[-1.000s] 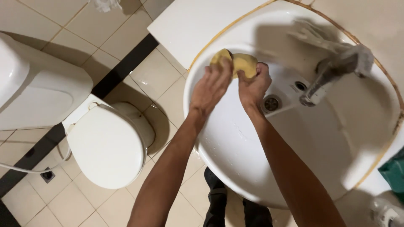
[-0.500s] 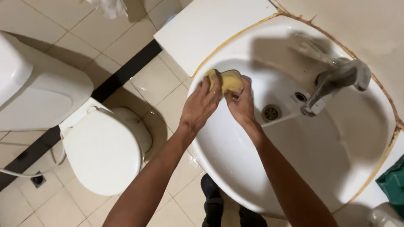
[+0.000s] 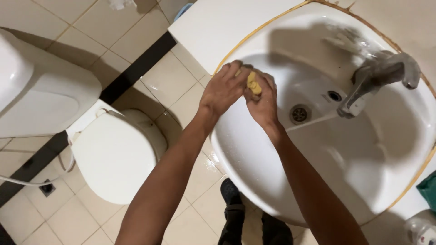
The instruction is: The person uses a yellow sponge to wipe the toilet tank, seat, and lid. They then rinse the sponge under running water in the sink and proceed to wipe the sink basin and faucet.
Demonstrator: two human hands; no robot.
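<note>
Both of my hands are clenched together over the left part of a white sink basin (image 3: pixel 345 181). My left hand (image 3: pixel 223 90) and my right hand (image 3: pixel 262 103) squeeze a yellow sponge (image 3: pixel 252 83), of which only a small strip shows between the fingers. The hands hover just inside the basin's rim, left of the drain (image 3: pixel 299 113).
A metal tap (image 3: pixel 377 79) stands at the basin's far right side. A white counter (image 3: pixel 218 27) adjoins the sink. A white toilet (image 3: pixel 113 154) with its lid down and a cistern (image 3: pixel 41 100) sit on the tiled floor at left. A green cloth (image 3: pixel 428 190) lies at the right edge.
My hands have closed tighter around the sponge, so less of it shows. They have drifted left toward the basin's rim.
</note>
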